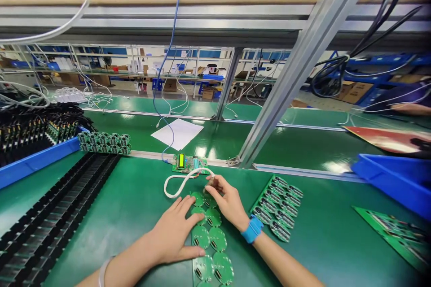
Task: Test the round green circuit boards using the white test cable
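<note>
A panel of round green circuit boards [218,238] lies on the green bench in front of me. My left hand [173,231] rests on its left side, fingers spread and pressing flat. At the far end of the panel my right hand [230,204], with a blue wristband, is closed in a pinch on the end of a white sleeved cable [167,184]. The fingers hide most of that cable end, and whether it touches a board I cannot tell. The cable loops back to a small green board with a lit yellow display [182,160].
Another panel of round boards [279,206] lies to the right, near a blue bin [393,184] and a green board [390,233]. Long black trays [63,206], stacked round boards [105,142] and a filled blue bin [40,158] stand left. A metal post [286,80] slants upward; white paper [178,133] lies behind.
</note>
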Motion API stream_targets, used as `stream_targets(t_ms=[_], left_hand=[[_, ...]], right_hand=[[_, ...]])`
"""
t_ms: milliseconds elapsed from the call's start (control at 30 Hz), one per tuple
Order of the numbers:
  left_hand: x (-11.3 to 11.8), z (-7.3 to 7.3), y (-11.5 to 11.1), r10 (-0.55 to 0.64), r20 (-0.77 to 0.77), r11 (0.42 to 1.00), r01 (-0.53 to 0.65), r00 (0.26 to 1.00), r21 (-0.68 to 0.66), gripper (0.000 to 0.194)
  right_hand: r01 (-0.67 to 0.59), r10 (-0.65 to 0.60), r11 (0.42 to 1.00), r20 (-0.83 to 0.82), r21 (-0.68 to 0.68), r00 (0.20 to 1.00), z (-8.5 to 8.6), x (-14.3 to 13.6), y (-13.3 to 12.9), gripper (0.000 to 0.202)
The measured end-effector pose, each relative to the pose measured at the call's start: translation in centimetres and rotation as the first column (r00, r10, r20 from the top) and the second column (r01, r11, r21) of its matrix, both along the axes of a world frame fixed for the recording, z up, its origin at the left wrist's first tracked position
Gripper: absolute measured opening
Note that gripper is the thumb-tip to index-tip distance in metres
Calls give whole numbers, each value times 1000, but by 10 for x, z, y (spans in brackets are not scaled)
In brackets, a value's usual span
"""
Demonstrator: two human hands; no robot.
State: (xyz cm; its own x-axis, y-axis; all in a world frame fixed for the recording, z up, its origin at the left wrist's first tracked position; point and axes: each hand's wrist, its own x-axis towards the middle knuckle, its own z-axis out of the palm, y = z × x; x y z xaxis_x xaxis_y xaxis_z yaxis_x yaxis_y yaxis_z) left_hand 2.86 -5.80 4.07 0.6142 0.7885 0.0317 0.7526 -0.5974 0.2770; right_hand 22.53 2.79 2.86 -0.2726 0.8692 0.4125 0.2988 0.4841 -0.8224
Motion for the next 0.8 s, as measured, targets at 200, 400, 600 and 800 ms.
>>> stream_targets(t_ms=[200, 400, 600, 800], left_hand=[[-6, 2, 2, 30, -12, 1000, -30, 999, -2, 75], [-6, 1, 2, 12, -12, 1000, -12, 1000, -1, 74], [-6, -2, 4, 8, 3, 1000, -8, 1000, 10, 74], [-5, -2, 3, 6, -4, 1000, -6, 1000, 2, 74]], right_hand=[[-10, 3, 992, -61, -128, 998, -12, 21, -12, 31], [-21, 15, 989, -43, -147, 999, -20, 26, -13, 31], [-24, 24, 991, -3, -131, 1000, -17, 27, -14, 26], [-17, 23, 995, 60, -99, 998, -13, 28, -18, 22]])
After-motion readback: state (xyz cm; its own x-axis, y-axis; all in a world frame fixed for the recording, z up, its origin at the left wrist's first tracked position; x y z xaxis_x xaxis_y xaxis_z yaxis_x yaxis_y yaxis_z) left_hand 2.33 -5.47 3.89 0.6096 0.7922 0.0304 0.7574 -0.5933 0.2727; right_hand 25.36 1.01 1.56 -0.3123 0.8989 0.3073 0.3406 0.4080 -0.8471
